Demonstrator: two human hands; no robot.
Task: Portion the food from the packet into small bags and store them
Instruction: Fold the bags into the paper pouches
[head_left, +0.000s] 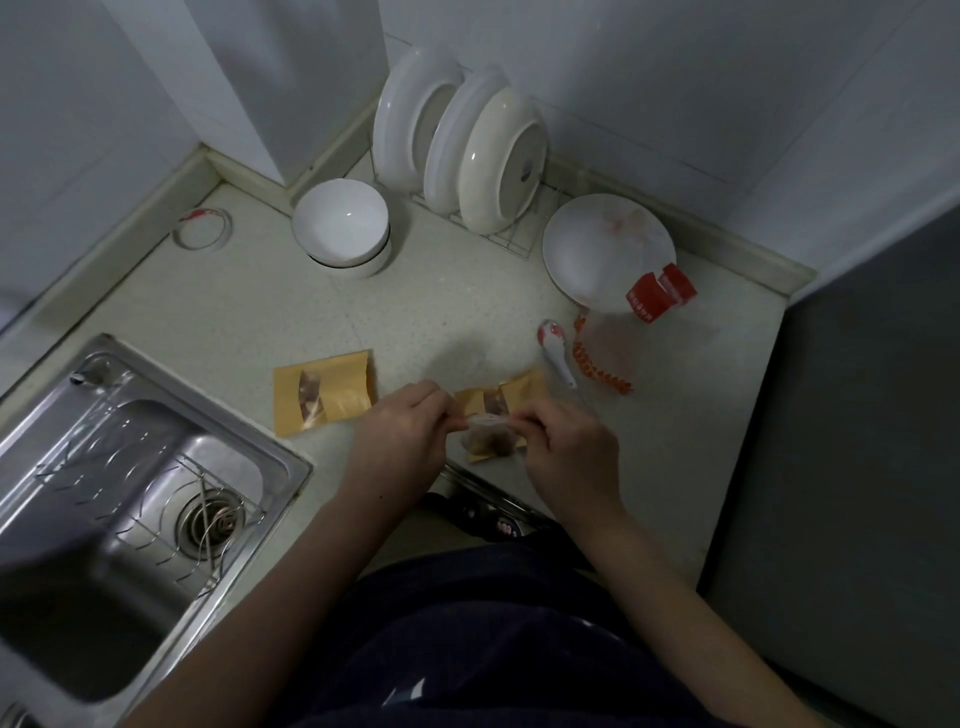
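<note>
The pale speckled tabletop fills most of the view. A shiny steel sink sits at about 8 o'clock, with a round drain in it. At 3 o'clock a big dark grey panel runs down the side.

At 12 o'clock three white plates stand on edge in a wire rack. Just beside them, toward 11 o'clock, is a stack of white bowls. At 2 o'clock a white plate lies flat, with faint red smears on it. A torn red packet lies against its edge, with a clear, red-edged part spread toward the middle. A white spoon lies just beside that part.

Left of the middle, at 9 o'clock, a small brown bag with a see-through window lies flat. Some food shows inside it.

In the middle, the left hand and the right hand are close together. Both pinch the top of a small clear bag with brownish food in it, one hand at each end. Just under and behind it lies another brown bag.

At 10 o'clock a small round lid with red marks lies near the wall.
</note>
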